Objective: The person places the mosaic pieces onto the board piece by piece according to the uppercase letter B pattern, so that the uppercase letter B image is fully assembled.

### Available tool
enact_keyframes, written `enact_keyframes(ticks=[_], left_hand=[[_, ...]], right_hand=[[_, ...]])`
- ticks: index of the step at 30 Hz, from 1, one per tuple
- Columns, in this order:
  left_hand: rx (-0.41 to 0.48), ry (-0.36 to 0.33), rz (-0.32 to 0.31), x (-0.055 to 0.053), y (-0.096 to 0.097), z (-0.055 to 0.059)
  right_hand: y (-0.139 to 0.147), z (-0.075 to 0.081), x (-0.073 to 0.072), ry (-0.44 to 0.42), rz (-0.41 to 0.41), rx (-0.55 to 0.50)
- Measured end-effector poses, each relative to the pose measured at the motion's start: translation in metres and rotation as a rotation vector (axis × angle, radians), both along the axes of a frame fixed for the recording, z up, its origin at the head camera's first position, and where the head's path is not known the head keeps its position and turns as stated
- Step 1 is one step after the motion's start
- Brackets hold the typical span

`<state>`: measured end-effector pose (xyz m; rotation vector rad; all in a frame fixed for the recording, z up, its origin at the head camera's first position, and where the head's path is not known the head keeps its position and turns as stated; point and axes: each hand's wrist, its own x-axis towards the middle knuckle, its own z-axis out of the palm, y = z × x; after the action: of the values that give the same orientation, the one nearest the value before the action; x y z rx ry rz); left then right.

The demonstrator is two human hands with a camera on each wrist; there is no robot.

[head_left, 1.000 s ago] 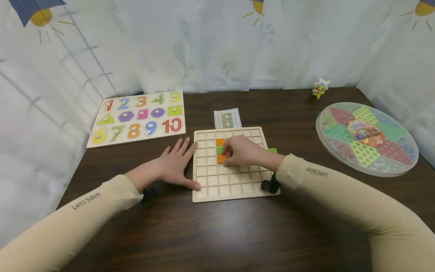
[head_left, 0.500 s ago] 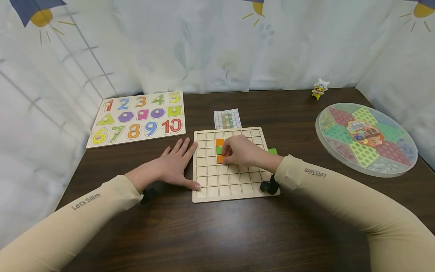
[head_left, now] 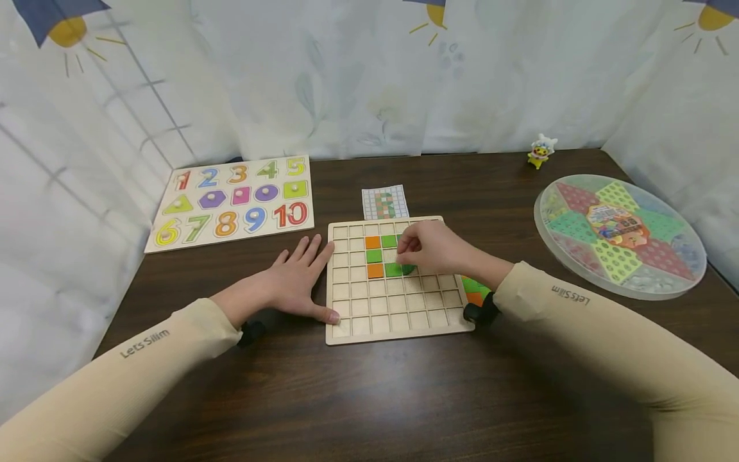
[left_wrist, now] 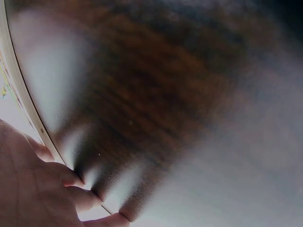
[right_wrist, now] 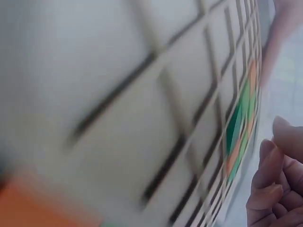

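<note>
A pale wooden grid board (head_left: 378, 308) lies on the dark table. Orange tiles (head_left: 375, 271) and light green tiles (head_left: 394, 269) sit in its upper cells, beside a dark green rounded tile (head_left: 408, 270). My right hand (head_left: 435, 247) hovers over these, its fingers curled and its thumb close to the index fingertip. No tile shows between those tips in the right wrist view, where the dark green tile (right_wrist: 233, 132) lies in the grid. My left hand (head_left: 294, 282) is spread flat at the board's left edge, its thumb on the lower left corner.
Loose green and orange tiles (head_left: 475, 299) lie right of the board, partly under my right wrist. Behind it is a printed pattern card (head_left: 385, 203). A number puzzle (head_left: 231, 202) lies left, a round game box (head_left: 620, 234) right, and a small yellow figurine (head_left: 541, 152) stands behind.
My right hand has shifted right from the orange tiles, uncovering green tiles and the dark green one. More loose tiles show at the board's right. My left hand stays still.
</note>
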<state>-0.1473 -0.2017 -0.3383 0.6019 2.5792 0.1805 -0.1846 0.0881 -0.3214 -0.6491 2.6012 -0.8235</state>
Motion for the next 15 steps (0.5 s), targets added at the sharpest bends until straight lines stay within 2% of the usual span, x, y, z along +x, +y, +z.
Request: enact_keyframes(ticks=[8,11,15], left_hand=[[0.003,0.002,0.002,0.0,0.0,0.001],[0.006,0.001,0.003,0.0,0.001,0.001],[0.007,0.001,0.006,0.0,0.001,0.003]], right_hand=[[0.066,0.001,-0.01,0.035,-0.118,0.035],[0.087,0.002,-0.01,0.035,-0.131,0.063],[0.108,0.001,-0.006,0.025,-0.107,0.097]])
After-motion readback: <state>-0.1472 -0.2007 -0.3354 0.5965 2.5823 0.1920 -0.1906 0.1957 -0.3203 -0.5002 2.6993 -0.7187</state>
